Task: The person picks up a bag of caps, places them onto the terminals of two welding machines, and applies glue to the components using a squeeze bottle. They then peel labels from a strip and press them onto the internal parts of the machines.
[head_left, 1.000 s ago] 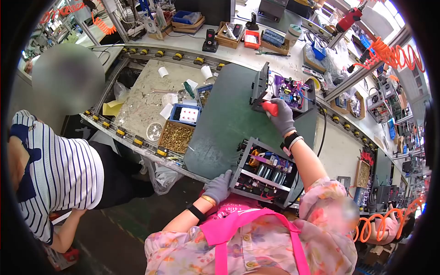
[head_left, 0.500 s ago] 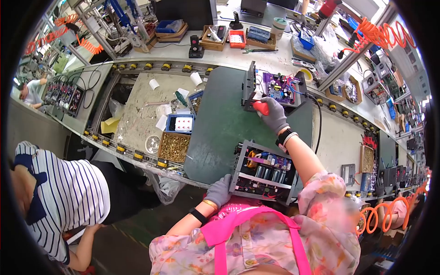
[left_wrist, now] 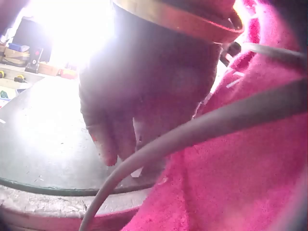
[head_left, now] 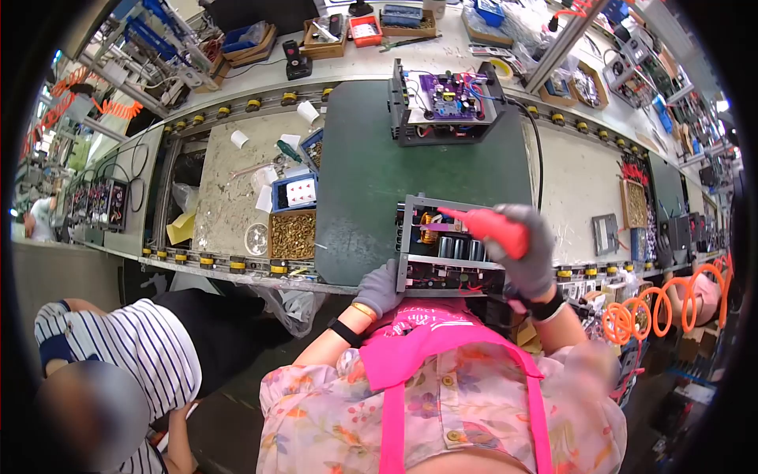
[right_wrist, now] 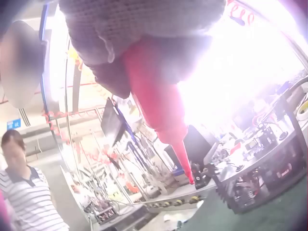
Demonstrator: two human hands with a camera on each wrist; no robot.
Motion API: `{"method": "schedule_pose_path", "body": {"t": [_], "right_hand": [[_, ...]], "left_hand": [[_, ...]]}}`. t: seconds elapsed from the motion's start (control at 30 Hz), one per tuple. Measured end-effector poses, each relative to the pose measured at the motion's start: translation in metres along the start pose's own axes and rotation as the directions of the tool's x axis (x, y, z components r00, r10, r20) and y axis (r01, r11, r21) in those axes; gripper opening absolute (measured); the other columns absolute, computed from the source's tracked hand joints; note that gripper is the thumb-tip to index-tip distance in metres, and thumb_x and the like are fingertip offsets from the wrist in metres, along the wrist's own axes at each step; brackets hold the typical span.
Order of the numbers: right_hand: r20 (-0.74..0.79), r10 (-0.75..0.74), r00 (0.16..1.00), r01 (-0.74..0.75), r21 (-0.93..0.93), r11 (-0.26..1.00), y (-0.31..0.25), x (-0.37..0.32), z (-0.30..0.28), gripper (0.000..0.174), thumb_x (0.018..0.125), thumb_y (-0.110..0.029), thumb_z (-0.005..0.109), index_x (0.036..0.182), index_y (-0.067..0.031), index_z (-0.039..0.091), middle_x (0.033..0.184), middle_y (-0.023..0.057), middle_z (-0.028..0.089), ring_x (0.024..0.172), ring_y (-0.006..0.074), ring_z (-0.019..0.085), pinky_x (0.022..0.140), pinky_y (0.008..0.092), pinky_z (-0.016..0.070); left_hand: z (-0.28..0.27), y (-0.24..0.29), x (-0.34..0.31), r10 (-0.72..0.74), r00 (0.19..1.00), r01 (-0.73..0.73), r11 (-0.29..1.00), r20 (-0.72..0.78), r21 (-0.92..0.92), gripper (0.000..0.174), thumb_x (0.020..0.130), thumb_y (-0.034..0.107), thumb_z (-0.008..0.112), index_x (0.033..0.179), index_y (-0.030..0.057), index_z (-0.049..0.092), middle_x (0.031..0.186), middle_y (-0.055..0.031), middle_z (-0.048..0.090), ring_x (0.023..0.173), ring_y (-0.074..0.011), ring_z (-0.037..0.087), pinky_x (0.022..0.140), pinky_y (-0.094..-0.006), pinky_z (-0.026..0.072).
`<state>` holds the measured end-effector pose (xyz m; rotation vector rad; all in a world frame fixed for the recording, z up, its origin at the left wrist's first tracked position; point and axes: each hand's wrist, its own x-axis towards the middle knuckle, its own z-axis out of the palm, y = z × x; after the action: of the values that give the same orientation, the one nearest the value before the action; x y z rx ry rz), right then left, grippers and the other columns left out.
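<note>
Gloved in grey, my right hand [head_left: 527,257] grips a red squeeze bottle [head_left: 499,229] with a tapered nozzle. The nozzle points left over the near open metal chassis [head_left: 442,259], which holds dark cylindrical capacitors and wiring. In the right wrist view the bottle [right_wrist: 156,103] slants down from the glove, nozzle tip lowest. My left hand [head_left: 380,288], also gloved, rests at the chassis's front left corner; its fingers [left_wrist: 108,144] extend in the left wrist view. Farther back stands a second open unit [head_left: 446,134] with a purple circuit board [head_left: 450,96].
Both units sit on a green mat [head_left: 355,174]. Left of it are a box of brass-coloured fasteners [head_left: 292,235] and a blue bin [head_left: 280,193]. A black cable [head_left: 539,158] runs down on the right. A person in a striped shirt [head_left: 150,355] is at the left.
My right hand has moved the red bottle from the far unit back toward me, over the near chassis. The left hand stays at the chassis corner. The head view has shifted.
</note>
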<state>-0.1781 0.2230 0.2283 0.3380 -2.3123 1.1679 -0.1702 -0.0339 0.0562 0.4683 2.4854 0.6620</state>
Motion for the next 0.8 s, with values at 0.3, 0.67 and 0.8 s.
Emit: {"method": "schedule_pose_path", "body": {"t": [0.3, 0.67, 0.8], "right_hand": [[-0.015, -0.189, 0.982, 0.185, -0.13, 0.974, 0.013, -0.042, 0.072, 0.052, 0.065, -0.003, 0.078, 0.108, -0.0068, 0.05, 0.091, 0.0135, 0.063, 0.075, 0.0306, 0.064, 0.065, 0.0373, 0.0523], [-0.048, -0.17, 0.984, 0.162, -0.136, 0.977, 0.01, -0.043, 0.072, 0.052, 0.064, -0.003, 0.078, 0.108, -0.0069, 0.049, 0.092, 0.0133, 0.064, 0.076, 0.0307, 0.063, 0.066, 0.0376, 0.0522], [-0.178, 0.058, 0.982, -0.066, -0.044, 0.997, -0.008, -0.061, 0.034, 0.048, 0.068, -0.001, 0.075, 0.11, -0.0054, 0.05, 0.098, 0.0129, 0.063, 0.085, 0.0265, 0.064, 0.075, 0.0354, 0.0528]], "left_hand": [[-0.001, -0.005, 0.003, 0.002, 0.999, -0.001, 0.999, 0.045, -0.035, 0.049, 0.076, 0.032, 0.067, 0.11, 0.0061, 0.043, 0.094, -0.0212, 0.061, 0.088, -0.0426, 0.061, 0.073, -0.0489, 0.0498], [-0.008, 0.0, 0.0, -0.013, 0.999, 0.012, 1.0, 0.047, 0.017, 0.049, 0.074, 0.03, 0.068, 0.108, 0.0061, 0.042, 0.094, -0.0218, 0.061, 0.087, -0.0427, 0.061, 0.073, -0.0491, 0.0497], [-0.004, -0.006, 0.005, -0.006, 0.998, 0.006, 1.0, 0.069, -0.005, 0.053, 0.075, 0.033, 0.069, 0.115, 0.0087, 0.043, 0.101, -0.0214, 0.061, 0.09, -0.0415, 0.061, 0.075, -0.0475, 0.0502]]}}
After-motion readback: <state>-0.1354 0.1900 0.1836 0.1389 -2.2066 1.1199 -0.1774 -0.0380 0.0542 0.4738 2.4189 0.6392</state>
